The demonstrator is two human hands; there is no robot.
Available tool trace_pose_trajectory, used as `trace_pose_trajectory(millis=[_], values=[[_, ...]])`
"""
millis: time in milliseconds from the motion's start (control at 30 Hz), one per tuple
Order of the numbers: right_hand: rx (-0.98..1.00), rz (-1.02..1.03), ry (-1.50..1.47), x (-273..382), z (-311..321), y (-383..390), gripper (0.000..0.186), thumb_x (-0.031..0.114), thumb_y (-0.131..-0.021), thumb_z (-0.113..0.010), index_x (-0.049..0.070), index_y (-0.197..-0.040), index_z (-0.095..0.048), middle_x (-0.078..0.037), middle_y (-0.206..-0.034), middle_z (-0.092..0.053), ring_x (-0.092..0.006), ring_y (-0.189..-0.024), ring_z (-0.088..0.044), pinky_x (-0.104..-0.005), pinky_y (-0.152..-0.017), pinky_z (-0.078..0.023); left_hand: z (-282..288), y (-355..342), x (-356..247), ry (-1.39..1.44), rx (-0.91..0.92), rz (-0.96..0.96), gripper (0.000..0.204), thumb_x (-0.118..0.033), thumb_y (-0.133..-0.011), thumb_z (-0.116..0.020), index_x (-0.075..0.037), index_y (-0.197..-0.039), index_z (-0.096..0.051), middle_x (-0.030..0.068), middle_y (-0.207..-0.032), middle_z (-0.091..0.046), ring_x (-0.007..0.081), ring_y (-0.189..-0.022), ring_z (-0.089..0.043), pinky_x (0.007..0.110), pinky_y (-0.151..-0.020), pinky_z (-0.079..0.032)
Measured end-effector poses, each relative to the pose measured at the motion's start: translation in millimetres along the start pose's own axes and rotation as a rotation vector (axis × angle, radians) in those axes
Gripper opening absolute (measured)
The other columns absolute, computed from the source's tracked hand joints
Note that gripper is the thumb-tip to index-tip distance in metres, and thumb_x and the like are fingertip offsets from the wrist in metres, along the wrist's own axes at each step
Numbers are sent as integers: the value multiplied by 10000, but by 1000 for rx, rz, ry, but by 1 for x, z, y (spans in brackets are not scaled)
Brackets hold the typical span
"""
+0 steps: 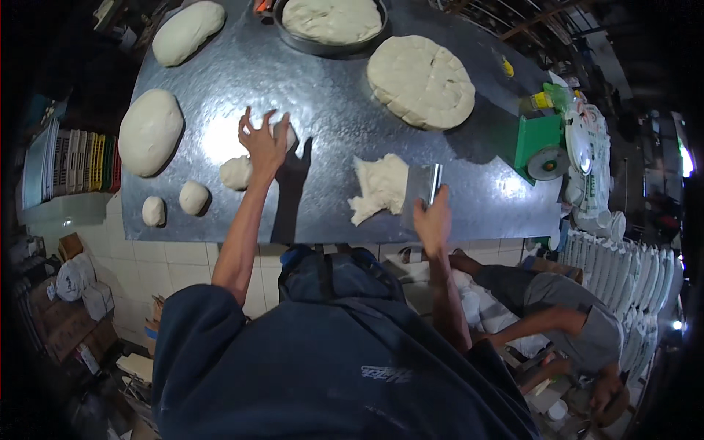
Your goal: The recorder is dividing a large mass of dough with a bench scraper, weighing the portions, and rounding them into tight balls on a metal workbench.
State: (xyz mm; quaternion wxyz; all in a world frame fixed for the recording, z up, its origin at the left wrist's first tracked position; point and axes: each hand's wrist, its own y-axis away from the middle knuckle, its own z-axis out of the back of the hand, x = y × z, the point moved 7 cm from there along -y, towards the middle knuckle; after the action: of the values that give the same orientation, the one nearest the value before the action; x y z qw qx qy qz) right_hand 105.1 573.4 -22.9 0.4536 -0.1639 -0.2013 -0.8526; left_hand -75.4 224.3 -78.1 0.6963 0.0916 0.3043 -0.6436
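My left hand (pixel 265 143) reaches over the table with its fingers spread. A small dough ball (pixel 291 138) lies against its right side, partly hidden by the thumb and fingers. Another dough ball (pixel 235 174) sits just below, partly behind my wrist. My right hand (pixel 433 220) grips a metal dough scraper (pixel 419 192), its blade upright at the right edge of a ragged, flat piece of dough (pixel 381 187). Two more small pieces, a dough ball (pixel 193 198) and a smaller one (pixel 153 211), rest at the table's near left.
Large dough mounds (pixel 151 133) lie along the dark table's (pixel 330 103) left side. A round pan (pixel 330 45) of dough and a scored dough disc (pixel 422 82) are at the far side. A green scale (pixel 539 147) stands right. Another person (pixel 561 315) bends down behind my right arm.
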Motion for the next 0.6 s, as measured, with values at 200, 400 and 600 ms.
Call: trace_pose_trajectory(millis=[200, 400, 600], values=[[41, 98, 130, 28, -64, -41, 436, 79, -804, -590, 0, -1170, -367, -290, -910, -604, -473, -834, -607, -541, -692, -481, 1, 46, -52, 511, -28, 12, 221, -208, -891, -609, -53, -1047, -611, 169, -1057, -529, 317, -1014, -508, 395, -893, -408], [37, 229, 58, 37, -111, -86, 466, 106, -785, -641, -21, -1154, -387, -301, -911, -598, -472, -829, -603, -543, -674, -473, -74, 73, -109, 713, 410, 251, 182, -130, -913, -542, -37, -1057, -605, 141, -1101, -584, 257, -1048, -563, 353, -884, -448], [62, 86, -305, 15, -80, -113, 485, 221, -782, -695, -3, -1113, -422, -281, -831, -626, -485, -801, -604, -527, -684, -476, -73, 111, -160, 225, 416, -291, 287, -157, -931, -542, -125, -1211, -601, 170, -1123, -549, 316, -1018, -530, 391, -883, -436]])
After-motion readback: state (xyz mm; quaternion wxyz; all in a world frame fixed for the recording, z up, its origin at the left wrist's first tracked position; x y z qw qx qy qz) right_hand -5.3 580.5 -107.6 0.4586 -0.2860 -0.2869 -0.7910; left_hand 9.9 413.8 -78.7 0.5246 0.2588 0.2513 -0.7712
